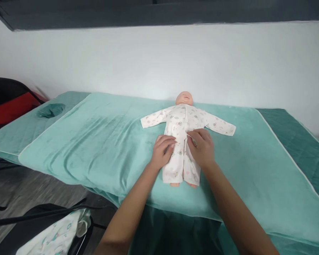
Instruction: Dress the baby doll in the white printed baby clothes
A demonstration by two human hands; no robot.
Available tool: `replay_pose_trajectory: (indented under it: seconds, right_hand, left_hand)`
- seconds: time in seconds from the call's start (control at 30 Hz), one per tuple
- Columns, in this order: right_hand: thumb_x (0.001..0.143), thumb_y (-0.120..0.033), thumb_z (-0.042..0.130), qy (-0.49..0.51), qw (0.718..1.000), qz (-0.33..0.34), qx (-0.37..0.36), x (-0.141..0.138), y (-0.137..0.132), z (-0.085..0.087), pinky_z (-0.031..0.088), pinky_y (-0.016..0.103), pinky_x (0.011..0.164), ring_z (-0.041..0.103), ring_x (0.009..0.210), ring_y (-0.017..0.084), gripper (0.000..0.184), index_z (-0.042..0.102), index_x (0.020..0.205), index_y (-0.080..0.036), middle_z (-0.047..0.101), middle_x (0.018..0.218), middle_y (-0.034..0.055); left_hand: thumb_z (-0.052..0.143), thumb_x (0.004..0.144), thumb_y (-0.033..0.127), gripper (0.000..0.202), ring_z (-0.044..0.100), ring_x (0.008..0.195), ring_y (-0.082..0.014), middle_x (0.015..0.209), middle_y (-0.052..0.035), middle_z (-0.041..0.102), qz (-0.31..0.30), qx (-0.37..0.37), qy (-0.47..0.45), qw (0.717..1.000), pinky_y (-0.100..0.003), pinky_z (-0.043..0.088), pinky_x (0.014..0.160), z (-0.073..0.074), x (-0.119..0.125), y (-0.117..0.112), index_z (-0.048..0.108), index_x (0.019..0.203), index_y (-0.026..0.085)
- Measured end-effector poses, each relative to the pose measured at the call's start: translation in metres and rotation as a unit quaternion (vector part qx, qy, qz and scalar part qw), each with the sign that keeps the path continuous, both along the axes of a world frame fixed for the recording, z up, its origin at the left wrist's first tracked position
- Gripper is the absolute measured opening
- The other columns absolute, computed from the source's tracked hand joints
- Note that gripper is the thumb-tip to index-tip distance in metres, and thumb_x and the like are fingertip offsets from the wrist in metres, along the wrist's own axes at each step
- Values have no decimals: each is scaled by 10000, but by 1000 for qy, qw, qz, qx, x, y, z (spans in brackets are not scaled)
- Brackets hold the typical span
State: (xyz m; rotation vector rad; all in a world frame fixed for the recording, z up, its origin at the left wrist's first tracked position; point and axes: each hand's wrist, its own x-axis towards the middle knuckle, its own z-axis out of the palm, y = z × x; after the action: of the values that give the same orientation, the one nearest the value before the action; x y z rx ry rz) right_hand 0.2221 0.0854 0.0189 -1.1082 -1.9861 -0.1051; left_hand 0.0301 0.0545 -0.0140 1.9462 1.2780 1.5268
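Note:
A baby doll (184, 98) lies on its back, dressed in a white long-sleeved romper (177, 122) with a small print. The romper's sleeves are spread to both sides, and the doll's feet show below the leg hems. My left hand (162, 150) is at the romper's left side near the hip, thumb and fingertips brought together on the cloth. On the other side, my right hand (202, 146) pinches the front edge of the romper near its middle, lifting it slightly. The fabric right under my right fingers is partly hidden.
The doll rests on a padded bed with a green cover (101, 141), against a white wall (149, 63). A face hole (51, 110) is at the bed's left end. At lower left, a printed cloth (55, 233) lies on a black chair (13, 232). Another chair (7, 88) stands farther left.

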Motion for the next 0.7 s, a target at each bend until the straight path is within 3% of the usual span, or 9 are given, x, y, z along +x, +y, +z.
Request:
replay_pose_trajectory:
  seconds: [0.17, 0.3, 0.43, 0.5, 0.57, 0.7]
  right_hand:
    - [998, -200, 504, -75, 996, 19, -42, 1, -7, -6, 446, 367, 865, 545, 911, 216, 183, 678, 940, -192, 650, 936, 76]
    - [1002, -244, 518, -47, 996, 31, -65, 7, -17, -5, 465, 387, 879, 553, 906, 214, 179, 665, 919, -185, 659, 946, 78]
    - [1010, -258, 507, 33, 986, 123, -110, 18, -33, -1, 521, 374, 895, 628, 1016, 206, 178, 674, 992, -198, 684, 1068, 84]
    - [1009, -276, 511, 75, 977, 153, -131, 32, -41, -5, 546, 362, 899, 658, 1042, 198, 185, 682, 1029, -207, 692, 1110, 86]
    - [998, -302, 525, 102, 974, 140, -145, 54, -50, -14, 548, 365, 919, 674, 1042, 198, 194, 693, 1027, -209, 702, 1113, 81]
    - [924, -449, 580, 159, 956, 24, -245, 107, -65, -40, 542, 384, 889, 673, 945, 216, 289, 715, 990, -203, 721, 1025, 69]
  left_hand:
    - [545, 985, 354, 223, 651, 999, -221, 1006, -74, 735, 13, -12, -73, 997, -404, 484, 941, -1, -5, -1, 740, 949, 251]
    - [556, 970, 405, 250, 647, 894, -201, 917, -51, 704, 47, -88, -162, 982, -346, 495, 851, -5, -7, -4, 719, 896, 231]
    - [545, 960, 448, 271, 647, 882, -193, 902, -41, 702, 116, -133, -204, 963, -323, 506, 848, -14, -21, -24, 698, 922, 227]
    - [544, 951, 465, 276, 649, 886, -194, 917, -43, 703, 183, -142, -189, 954, -324, 512, 858, -22, -42, -50, 687, 931, 230]
    - [550, 934, 470, 271, 658, 969, -208, 1025, -51, 706, 275, -138, -149, 940, -347, 522, 933, -34, -77, -87, 682, 982, 239]
    - [494, 917, 415, 303, 619, 1169, -256, 1215, -91, 651, 494, -134, 15, 859, -409, 531, 1020, -60, -180, -189, 626, 1125, 238]
